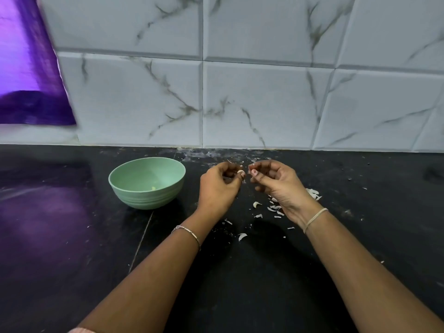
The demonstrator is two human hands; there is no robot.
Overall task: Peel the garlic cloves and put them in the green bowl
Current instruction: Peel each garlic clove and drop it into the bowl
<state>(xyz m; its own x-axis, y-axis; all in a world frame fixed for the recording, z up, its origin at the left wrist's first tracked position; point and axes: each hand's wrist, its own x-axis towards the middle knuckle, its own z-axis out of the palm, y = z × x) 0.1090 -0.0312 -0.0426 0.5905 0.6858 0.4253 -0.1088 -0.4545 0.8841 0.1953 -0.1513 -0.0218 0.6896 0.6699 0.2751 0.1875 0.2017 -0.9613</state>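
Nearest to us, two bare forearms reach forward over the black desk (72, 236), the left wrist wearing a thin metal bracelet (186, 230) and the right wrist a pale band (316, 218). Between and under the wrists we see torn garlic skins (274, 208) scattered on the desk, most of them lying beneath the right hand and a few nearer to us. Just beyond these, both hands are held above the desk, close together with their fingertips almost meeting. The left hand (219, 186) is curled and pinches a small pale garlic clove (240, 172) between its thumb and fingers. The right hand (276, 181) is also curled, its thumb tip against the forefinger just beside the clove; we cannot tell whether it grips the clove, a strip of skin or nothing. Left of the left hand stands the green bowl (147, 182), upright on the desk, with a small yellowish piece (153, 187) on its floor. Along the far edge of the desk we see pale dust and crumbs. Behind it rises a wall of white marbled tiles (240, 92), and at the upper left a shiny purple sheet (28, 68) throws a purple glow on the desk below.
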